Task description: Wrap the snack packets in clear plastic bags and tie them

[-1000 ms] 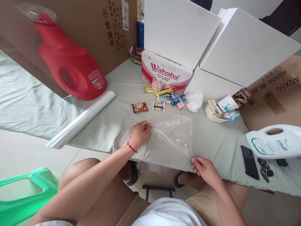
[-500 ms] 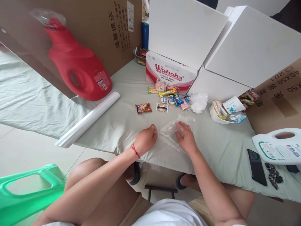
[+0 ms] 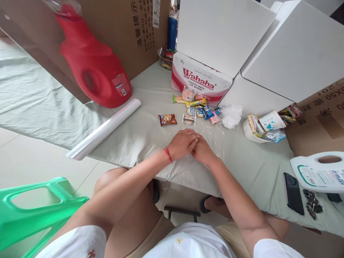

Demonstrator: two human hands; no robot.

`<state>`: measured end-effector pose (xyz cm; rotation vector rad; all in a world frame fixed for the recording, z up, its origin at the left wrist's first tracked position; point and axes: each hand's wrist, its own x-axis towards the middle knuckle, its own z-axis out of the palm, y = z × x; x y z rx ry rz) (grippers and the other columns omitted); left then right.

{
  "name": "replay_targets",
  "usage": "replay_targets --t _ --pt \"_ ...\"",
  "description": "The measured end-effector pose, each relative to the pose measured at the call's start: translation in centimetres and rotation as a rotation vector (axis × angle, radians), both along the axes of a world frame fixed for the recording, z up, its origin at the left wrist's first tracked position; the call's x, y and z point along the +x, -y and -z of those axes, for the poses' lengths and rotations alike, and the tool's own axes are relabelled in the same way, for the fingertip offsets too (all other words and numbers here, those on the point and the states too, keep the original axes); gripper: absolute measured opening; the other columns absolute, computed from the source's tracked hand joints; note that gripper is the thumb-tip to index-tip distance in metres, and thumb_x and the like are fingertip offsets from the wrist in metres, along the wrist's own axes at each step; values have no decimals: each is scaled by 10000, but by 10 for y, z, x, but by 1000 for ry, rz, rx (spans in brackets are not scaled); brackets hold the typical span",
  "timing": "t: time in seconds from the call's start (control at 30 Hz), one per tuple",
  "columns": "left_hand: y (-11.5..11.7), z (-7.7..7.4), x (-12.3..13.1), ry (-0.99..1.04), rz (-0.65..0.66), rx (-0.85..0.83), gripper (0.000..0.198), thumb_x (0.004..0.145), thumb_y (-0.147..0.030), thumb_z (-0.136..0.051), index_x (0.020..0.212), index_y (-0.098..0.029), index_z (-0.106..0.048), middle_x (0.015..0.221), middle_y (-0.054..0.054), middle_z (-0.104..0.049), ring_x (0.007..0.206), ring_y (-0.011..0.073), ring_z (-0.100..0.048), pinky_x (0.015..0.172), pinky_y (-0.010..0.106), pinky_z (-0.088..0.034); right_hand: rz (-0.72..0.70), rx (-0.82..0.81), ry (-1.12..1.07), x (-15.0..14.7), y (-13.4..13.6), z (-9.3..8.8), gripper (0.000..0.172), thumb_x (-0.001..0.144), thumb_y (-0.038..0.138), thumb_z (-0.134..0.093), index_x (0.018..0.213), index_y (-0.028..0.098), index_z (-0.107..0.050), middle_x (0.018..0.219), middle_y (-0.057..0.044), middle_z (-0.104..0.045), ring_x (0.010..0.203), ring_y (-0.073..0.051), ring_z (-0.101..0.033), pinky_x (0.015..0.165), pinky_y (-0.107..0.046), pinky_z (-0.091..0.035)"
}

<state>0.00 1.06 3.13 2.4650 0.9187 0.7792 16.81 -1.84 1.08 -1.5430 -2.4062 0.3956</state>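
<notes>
My left hand [image 3: 183, 144] and my right hand [image 3: 203, 149] meet above the cloth near the table's front edge. The left fingers lie over the right ones, and both hands look closed. A thin clear plastic bag [image 3: 216, 140] lies crumpled and flat under and beside my right hand, its near part running in under the fingers. The grip itself is hidden. Just beyond my hands sit a brown cookie packet [image 3: 168, 119], a small clear-wrapped biscuit pack [image 3: 189, 119], a blue snack packet [image 3: 207, 112] and a yellow one [image 3: 196, 103].
A plastic film roll [image 3: 104, 129] and a red detergent bottle [image 3: 95, 68] are at left. A Wahaha carton [image 3: 200, 79] stands behind the snacks. Crumpled clear bags [image 3: 231, 115], a white snack tub [image 3: 254, 137], a phone [image 3: 294, 193], keys [image 3: 312, 203] and a white bottle [image 3: 319, 172] are rightward.
My left hand has moved right and my right hand left, so they now meet over the bag. The bag was stretched between them before. The view has shifted slightly.
</notes>
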Motion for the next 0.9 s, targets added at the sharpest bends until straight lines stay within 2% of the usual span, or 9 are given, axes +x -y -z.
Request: replay_targets --t 0.07,0.17,0.23,0.33,0.47,0.57,0.63,0.8,0.9 --pt "-16 12 7 -102 -73 -104 372 951 -160 -423 1158 -183 -732 1221 100 -744 1238 241 -634 1080 418 -494 -15 53 -69 10 9 -4 378 922 191 -611 1292 198 -690 1364 -119 -659 1323 -291 -539 1127 -449 -467" --pt "-31 25 9 -247 -173 -192 420 902 -81 -442 1181 -173 -741 1362 105 -693 1300 240 -611 1107 396 -483 116 255 -198 21 42 -11 305 985 190 -529 1242 218 -692 1267 -115 -678 1210 -272 -575 1049 -466 -511" --pt "-32 30 9 -318 -168 -210 465 861 -44 -465 1212 -177 -739 1438 102 -649 1354 242 -577 1133 393 -465 167 379 -253 21 71 -12 278 996 179 -524 1213 234 -689 1167 -99 -686 1138 -262 -581 1001 -464 -525" --pt "-30 33 6 -358 -132 -197 526 846 -26 -462 1284 -168 -716 1494 113 -607 1415 236 -531 1166 384 -435 105 450 -194 7 100 -6 270 978 155 -571 1199 242 -699 1164 -96 -661 1135 -268 -547 990 -455 -514" --pt "-29 34 3 -364 -109 -187 545 863 -27 -430 1318 -149 -704 1495 119 -607 1427 217 -526 1197 357 -400 23 391 -17 -16 92 10 263 978 246 -639 1227 253 -723 1237 -102 -647 1098 -278 -516 936 -438 -489" --pt "-31 33 0 -359 -88 -195 542 871 -32 -421 1324 -133 -701 1509 123 -594 1445 212 -509 1213 341 -378 13 347 65 -26 72 18 169 980 353 -660 1064 275 -783 1158 -88 -676 1017 -267 -518 854 -420 -447" --pt "-32 33 -1 -342 -74 -208 523 894 -53 -407 1319 -125 -703 1505 123 -599 1443 204 -511 1216 326 -371 20 370 71 -31 66 20 177 1000 322 -632 938 274 -791 1063 -71 -691 973 -247 -516 829 -403 -417" --pt "-36 34 -3 -288 -71 -235 483 944 -111 -369 1283 -113 -713 1472 126 -628 1407 208 -549 1203 334 -393 67 517 -9 -41 87 12 131 985 228 -652 907 251 -754 964 -48 -697 937 -222 -498 834 -379 -394" --pt "-35 37 -4 -258 -77 -232 451 947 -131 -383 1244 -136 -722 1463 109 -637 1397 213 -557 1200 352 -405 101 533 -38 -49 104 9 112 970 201 -666 896 246 -736 955 -49 -687 941 -218 -505 853 -373 -405"
